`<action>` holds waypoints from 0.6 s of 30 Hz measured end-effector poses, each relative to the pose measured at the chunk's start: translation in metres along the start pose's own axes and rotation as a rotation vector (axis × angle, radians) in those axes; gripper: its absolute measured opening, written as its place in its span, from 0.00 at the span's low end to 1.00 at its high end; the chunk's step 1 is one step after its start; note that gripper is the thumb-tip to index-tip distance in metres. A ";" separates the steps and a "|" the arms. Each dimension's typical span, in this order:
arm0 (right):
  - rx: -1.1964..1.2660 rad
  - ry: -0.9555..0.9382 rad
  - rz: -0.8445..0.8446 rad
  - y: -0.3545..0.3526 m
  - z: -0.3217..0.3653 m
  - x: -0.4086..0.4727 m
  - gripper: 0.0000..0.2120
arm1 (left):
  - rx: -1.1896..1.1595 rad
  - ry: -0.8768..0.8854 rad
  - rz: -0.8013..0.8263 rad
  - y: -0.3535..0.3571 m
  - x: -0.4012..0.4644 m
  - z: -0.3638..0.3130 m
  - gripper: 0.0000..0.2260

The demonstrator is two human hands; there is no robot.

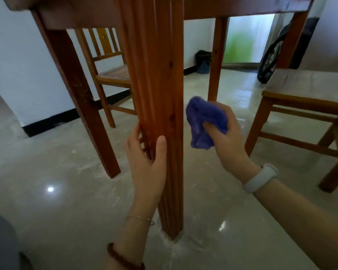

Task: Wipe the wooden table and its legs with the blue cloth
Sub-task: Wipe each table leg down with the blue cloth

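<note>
I look from low down at the wooden table [242, 6] from underneath. Its near grooved leg [160, 84] runs down the middle of the view to the floor. My left hand [146, 164] grips this leg about halfway up, thumb on the front face and fingers round the left side. My right hand [228, 137] holds the bunched blue cloth [203, 119] just right of the leg, a small gap between cloth and wood. Other table legs stand at the left [76, 94] and at the back [217, 59].
A wooden chair [109, 75] stands behind the table at the left, and a wooden stool [304, 98] at the right. A dark bin [203, 61] and a wheel [269, 59] are by the far wall. The tiled floor [66, 191] is glossy.
</note>
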State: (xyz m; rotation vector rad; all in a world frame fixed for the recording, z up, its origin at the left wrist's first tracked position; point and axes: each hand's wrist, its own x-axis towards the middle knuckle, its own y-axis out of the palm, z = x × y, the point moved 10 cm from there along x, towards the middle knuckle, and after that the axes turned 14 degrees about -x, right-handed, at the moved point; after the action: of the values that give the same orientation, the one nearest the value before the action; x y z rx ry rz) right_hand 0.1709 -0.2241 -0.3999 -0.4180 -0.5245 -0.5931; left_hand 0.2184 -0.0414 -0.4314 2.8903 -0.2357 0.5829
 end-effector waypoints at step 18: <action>0.242 0.346 0.482 0.053 -0.005 0.041 0.10 | -0.011 0.018 -0.327 0.013 0.021 -0.034 0.23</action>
State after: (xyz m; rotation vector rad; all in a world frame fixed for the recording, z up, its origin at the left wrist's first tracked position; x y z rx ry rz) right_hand 0.2350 -0.2039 -0.3921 -0.1924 -0.1475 -0.1262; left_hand 0.2223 -0.0490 -0.3903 2.8224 0.2317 0.5443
